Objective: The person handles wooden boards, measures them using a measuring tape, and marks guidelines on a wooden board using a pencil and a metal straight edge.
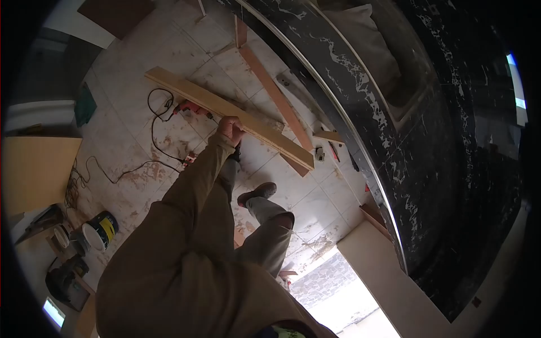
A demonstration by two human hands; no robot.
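My left hand (pixel 230 130) is closed round the near edge of a long, light wooden board (pixel 265 134), around its middle. The board lies slantwise above the tiled floor, from upper left to lower right. Close to the hand, on its left, a red power drill (pixel 191 107) rests beside the board, its bit pointing towards the hand. A black cable (pixel 151 127) trails from the drill. My right hand is not in view.
A dark marbled counter (pixel 366 129) with a sink curves along the right. A reddish wooden strip (pixel 273 93) lies beyond the board. My shoes (pixel 257 193) stand below it. Buckets (pixel 100 231) are at the lower left, near a wooden panel (pixel 36 172).
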